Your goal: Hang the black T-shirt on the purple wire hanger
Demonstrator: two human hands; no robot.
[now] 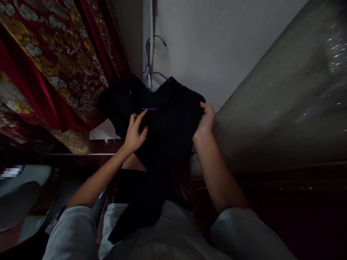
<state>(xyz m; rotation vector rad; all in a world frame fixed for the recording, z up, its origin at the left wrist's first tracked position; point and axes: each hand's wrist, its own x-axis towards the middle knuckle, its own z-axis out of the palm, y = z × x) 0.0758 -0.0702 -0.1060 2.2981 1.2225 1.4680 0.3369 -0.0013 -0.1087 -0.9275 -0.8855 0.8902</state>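
A black garment (168, 122) hangs on a purple hanger (148, 68) against the white wall, its lower part trailing down to my lap. My left hand (135, 133) lies against the front of the garment near the hanger's purple bar (149, 108), index finger stretched toward it, other fingers curled. My right hand (205, 120) grips the garment's right edge, fingers closed round the cloth.
A red curtain with gold and silver embroidery (54, 61) hangs at the left. A large greyish wrapped surface (284, 108) fills the right. A white cord or pipe (150, 39) runs down the wall corner. Dark wooden furniture (271, 195) lies below. Something pale sits at the lower left (21, 195).
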